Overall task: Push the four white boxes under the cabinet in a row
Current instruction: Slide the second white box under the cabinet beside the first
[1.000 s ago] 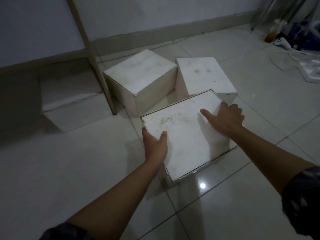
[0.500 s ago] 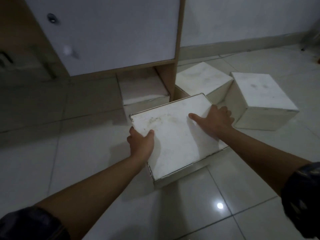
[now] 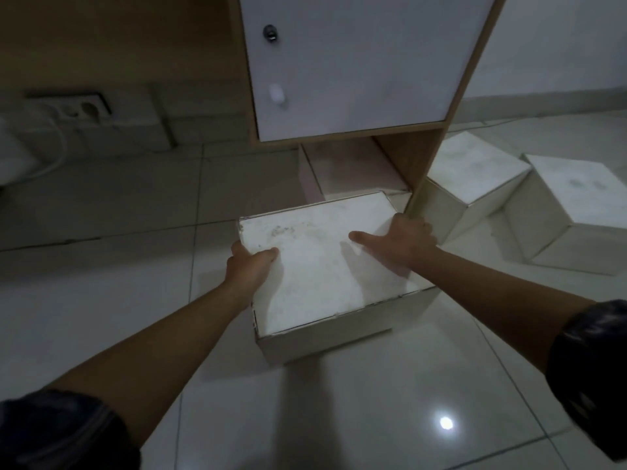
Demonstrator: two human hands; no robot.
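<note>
1. The left hand grips the left edge of the near white box. Its thumb is on top and its fingers curl down the side.
2. The right hand holds the right edge. Its thumb lies flat on the lid.
3. The box sits on the floor between both hands, just in front of the cabinet.
4. Its lid is white with grey smudges.
5. A second box sits under the cabinet.
6. A third box and a fourth box sit to the right of the cabinet.

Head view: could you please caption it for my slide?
Left hand and right hand grip a white box before the cabinet; one box sits beneath it, two others wait outside.
</note>
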